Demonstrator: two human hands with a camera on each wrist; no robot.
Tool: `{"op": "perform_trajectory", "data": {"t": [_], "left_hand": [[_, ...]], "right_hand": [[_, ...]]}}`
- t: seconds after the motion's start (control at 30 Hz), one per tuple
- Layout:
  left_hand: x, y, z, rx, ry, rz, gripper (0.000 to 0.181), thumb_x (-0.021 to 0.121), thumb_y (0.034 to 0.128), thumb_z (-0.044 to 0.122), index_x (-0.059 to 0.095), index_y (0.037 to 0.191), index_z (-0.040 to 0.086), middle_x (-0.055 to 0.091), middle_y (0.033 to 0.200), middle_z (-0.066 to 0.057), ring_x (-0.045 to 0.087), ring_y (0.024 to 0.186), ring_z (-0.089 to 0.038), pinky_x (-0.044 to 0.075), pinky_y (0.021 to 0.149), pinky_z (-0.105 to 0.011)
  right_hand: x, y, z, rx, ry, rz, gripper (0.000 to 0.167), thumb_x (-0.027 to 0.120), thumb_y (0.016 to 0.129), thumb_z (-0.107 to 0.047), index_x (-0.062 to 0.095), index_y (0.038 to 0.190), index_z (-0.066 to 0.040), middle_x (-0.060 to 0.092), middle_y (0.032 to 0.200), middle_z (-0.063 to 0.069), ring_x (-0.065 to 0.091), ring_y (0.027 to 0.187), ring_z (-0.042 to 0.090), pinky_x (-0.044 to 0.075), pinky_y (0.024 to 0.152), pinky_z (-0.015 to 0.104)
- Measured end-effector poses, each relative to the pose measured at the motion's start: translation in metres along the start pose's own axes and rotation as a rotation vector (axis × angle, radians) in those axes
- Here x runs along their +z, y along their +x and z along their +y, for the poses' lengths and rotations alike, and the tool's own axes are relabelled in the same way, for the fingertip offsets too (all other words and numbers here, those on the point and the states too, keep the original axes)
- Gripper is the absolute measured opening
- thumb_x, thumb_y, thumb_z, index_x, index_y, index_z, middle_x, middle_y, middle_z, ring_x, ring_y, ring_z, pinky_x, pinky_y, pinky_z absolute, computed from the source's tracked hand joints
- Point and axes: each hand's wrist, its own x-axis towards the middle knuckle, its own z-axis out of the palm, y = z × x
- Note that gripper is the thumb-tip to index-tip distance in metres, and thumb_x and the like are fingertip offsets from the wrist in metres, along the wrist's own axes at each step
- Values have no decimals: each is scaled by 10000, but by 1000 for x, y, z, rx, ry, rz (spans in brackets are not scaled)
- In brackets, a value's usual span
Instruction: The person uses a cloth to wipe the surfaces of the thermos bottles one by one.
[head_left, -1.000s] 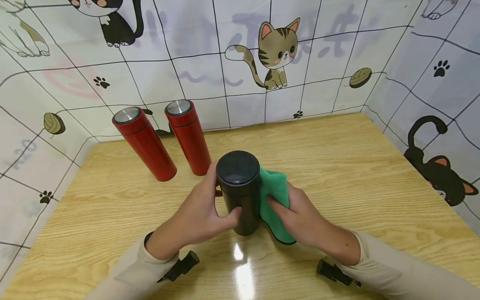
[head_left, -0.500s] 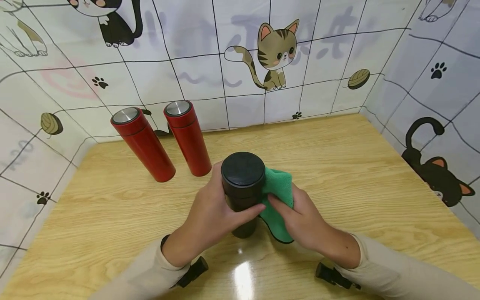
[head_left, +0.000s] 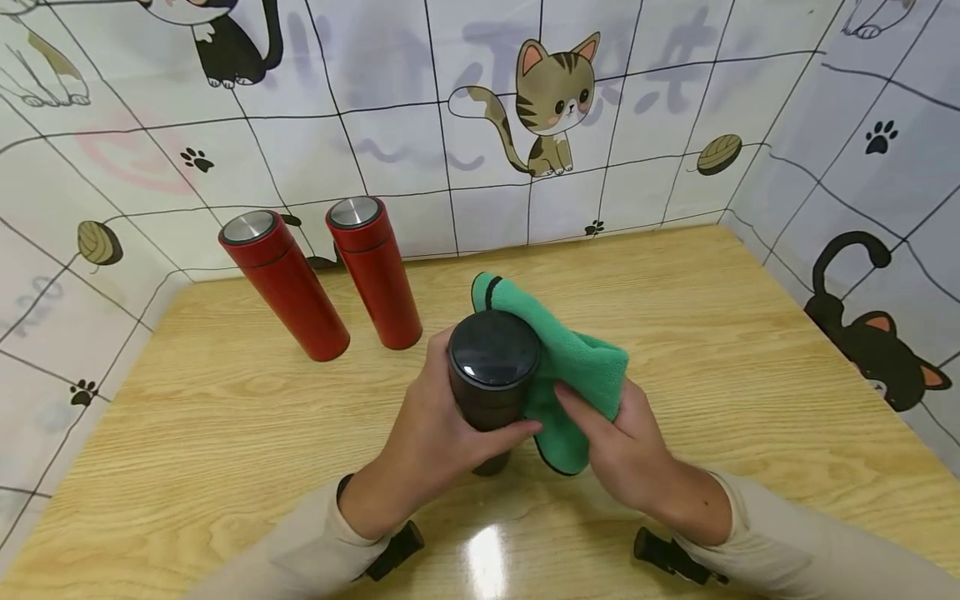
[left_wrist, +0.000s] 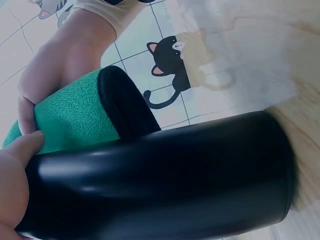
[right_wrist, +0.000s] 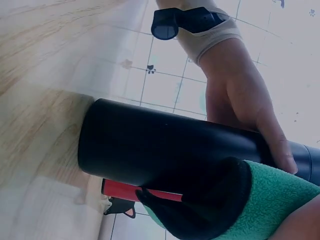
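Observation:
A black thermos bottle [head_left: 491, 358] stands near the middle of the table, its dark lid facing up. My left hand [head_left: 435, 437] grips it from the left just below the lid, thumb across the near side. In my right hand [head_left: 633, 454] a green cloth [head_left: 581, 367] with black edging is pinched between thumb and fingers. The cloth lies against the right side of the bottle, and one end reaches behind the lid. The right wrist view shows the cloth's black underside touching the black bottle [right_wrist: 165, 145]. Whether the bottle's base touches the table I cannot tell.
Two red thermos bottles, a left one [head_left: 288, 287] and a right one [head_left: 378, 275], stand upright at the back left with silver lid tops. The wooden table [head_left: 712, 333] ends at a cat-patterned wall [head_left: 660, 108] behind and at both sides.
My left hand and the black bottle have shifted slightly right and nearer. The cloth has risen and spread, and its far end now shows behind the lid.

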Motion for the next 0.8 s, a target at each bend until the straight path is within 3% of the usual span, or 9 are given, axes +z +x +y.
{"op": "perform_trajectory", "data": {"t": [0.2,0.37,0.6,0.8], "left_hand": [[-1,0,-1,14,50,-13,948,913,700,192,301,1412,61,592,1333,-26,612,1200,-140,503,1049,-338],[-7,1,1,41,133,-3,884,903,692,208,360,1371,51,629,1252,-55,661,1096,-157,561,952,-340],[-19,3,6,135,374,79,838,911,659,292,480,1347,85,680,1175,-62,680,1044,-188,587,894,-388],[-24,5,8,145,583,119,821,935,636,343,530,1335,198,639,1071,-67,667,952,-231,599,770,-438]], "right_hand": [[1,-1,-2,-68,64,28,523,391,969,163,455,1462,-1,575,1423,14,541,1324,114,476,1065,250],[2,-2,-2,-90,85,49,554,397,942,197,481,1444,-21,598,1388,22,564,1294,114,488,1048,246],[2,-1,-1,-121,83,45,559,401,928,209,484,1436,-10,615,1349,24,592,1246,111,497,1035,243],[1,-1,-1,-83,72,56,560,396,944,189,460,1460,-19,595,1386,9,558,1289,96,470,1062,226]]}}
